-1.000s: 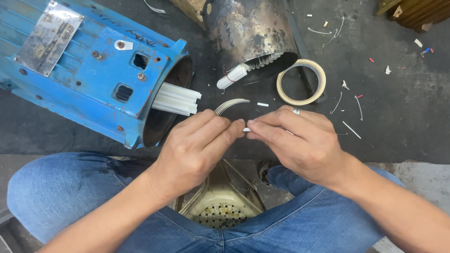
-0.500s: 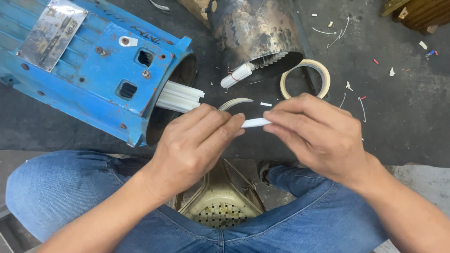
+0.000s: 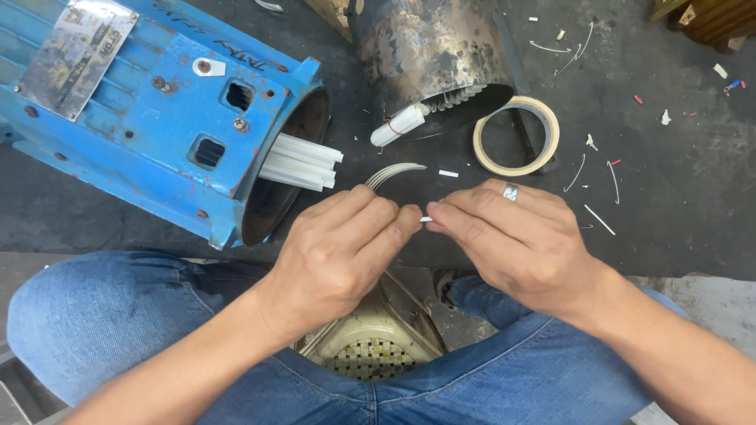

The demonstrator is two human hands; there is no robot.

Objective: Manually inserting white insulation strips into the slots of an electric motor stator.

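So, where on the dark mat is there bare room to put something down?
The widest bare patch lies right of the tape roll, with only small scraps, up to the mat's right edge. A second one runs along the near edge below the blue housing. It is crowded between housing, metal drum and both hands: white strips, a small roll.

Small white strip [image 3: 426,219] mostly hidden between the fingertips of left hand [image 3: 340,250] and right hand [image 3: 516,236]. Blue motor housing [image 3: 142,110] cut off at left and top edges; its bore lies in shadow.
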